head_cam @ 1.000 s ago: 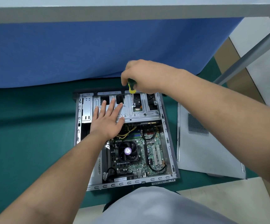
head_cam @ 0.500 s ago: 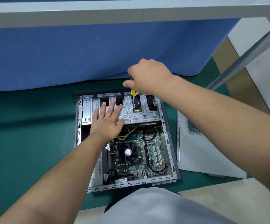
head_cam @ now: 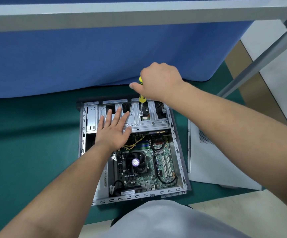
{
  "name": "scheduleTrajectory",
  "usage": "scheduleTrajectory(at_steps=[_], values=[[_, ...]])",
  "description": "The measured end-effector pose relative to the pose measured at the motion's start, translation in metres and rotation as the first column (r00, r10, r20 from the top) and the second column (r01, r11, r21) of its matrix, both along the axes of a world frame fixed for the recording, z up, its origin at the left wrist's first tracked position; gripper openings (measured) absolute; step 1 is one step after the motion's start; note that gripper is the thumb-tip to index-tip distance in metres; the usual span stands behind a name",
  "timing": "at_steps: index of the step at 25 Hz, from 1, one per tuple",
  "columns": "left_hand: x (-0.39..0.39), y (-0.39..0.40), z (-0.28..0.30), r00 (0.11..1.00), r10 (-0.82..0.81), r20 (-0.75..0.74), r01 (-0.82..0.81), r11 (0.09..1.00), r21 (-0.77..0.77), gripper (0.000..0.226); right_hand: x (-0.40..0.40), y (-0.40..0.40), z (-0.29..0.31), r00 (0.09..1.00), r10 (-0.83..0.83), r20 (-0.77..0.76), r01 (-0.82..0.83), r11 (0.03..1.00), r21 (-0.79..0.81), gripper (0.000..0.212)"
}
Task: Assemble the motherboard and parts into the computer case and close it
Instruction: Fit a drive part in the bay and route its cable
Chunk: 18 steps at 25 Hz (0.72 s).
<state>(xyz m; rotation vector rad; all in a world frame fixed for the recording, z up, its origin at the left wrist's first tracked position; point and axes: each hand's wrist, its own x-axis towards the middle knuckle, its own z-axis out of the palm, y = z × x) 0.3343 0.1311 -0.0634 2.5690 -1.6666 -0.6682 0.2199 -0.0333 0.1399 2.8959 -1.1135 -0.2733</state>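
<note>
An open computer case (head_cam: 178, 150) lies flat on the green mat. Its motherboard (head_cam: 163, 162) with a black CPU fan (head_cam: 135, 162) sits inside. A silver drive bracket (head_cam: 149, 123) spans the far end of the case. My left hand (head_cam: 114, 130) presses flat on the bracket's left part, fingers straight. My right hand (head_cam: 158, 81) grips a yellow-handled screwdriver (head_cam: 141, 98) held upright, its tip down on a screw in the bracket. Most of the handle is hidden by my fingers.
The grey side panel (head_cam: 213, 162) lies on the mat right of the case. A blue cloth (head_cam: 105, 57) hangs behind the case under a grey table edge (head_cam: 122, 16). A metal leg (head_cam: 259, 60) slants at right. Green mat (head_cam: 27, 152) extends left.
My right hand with the screwdriver has shifted a little to the right and turned, its thumb now pointing left. The left hand stays pressed on the bracket.
</note>
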Motion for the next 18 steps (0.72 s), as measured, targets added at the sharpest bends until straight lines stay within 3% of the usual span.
scheduleTrajectory(at_steps=[3, 6, 8, 10, 12, 16, 18], values=[[0.0, 0.0, 0.0, 1.0, -0.002, 0.0, 0.002, 1.0, -0.001, 0.063, -0.003, -0.009, 0.006, 0.986, 0.162, -0.032, -0.154, 0.973, 0.174, 0.037], [0.0, 0.0, -0.001, 1.0, -0.003, 0.001, 0.003, 1.0, -0.006, 0.063, -0.009, -0.014, 0.015, 0.947, 0.32, -0.027, -0.302, 0.916, 0.266, 0.039], [0.0, 0.0, -0.001, 1.0, -0.003, -0.001, 0.003, 1.0, -0.007, 0.063, -0.008, -0.009, 0.01, 0.969, 0.248, -0.003, -0.243, 0.952, 0.187, 0.018], [0.0, 0.0, -0.001, 1.0, -0.001, -0.006, 0.001, 1.0, -0.006, 0.063, -0.005, -0.003, 0.005, 0.997, 0.071, -0.027, -0.07, 0.996, 0.057, 0.045], [0.0, 0.0, -0.001, 1.0, 0.003, -0.01, -0.003, 1.0, -0.009, 0.063, -0.004, -0.002, 0.001, 0.999, 0.035, -0.027, -0.035, 0.999, -0.018, 0.061], [0.0, 0.001, -0.002, 1.0, 0.004, -0.009, -0.004, 1.0, -0.006, 0.063, -0.01, -0.014, 0.009, 0.961, 0.273, -0.05, -0.253, 0.936, 0.245, 0.035], [0.0, 0.001, -0.001, 1.0, 0.004, -0.006, -0.004, 1.0, -0.004, 0.063, -0.011, -0.013, 0.007, 0.966, 0.258, 0.002, -0.253, 0.944, 0.212, 0.02]])
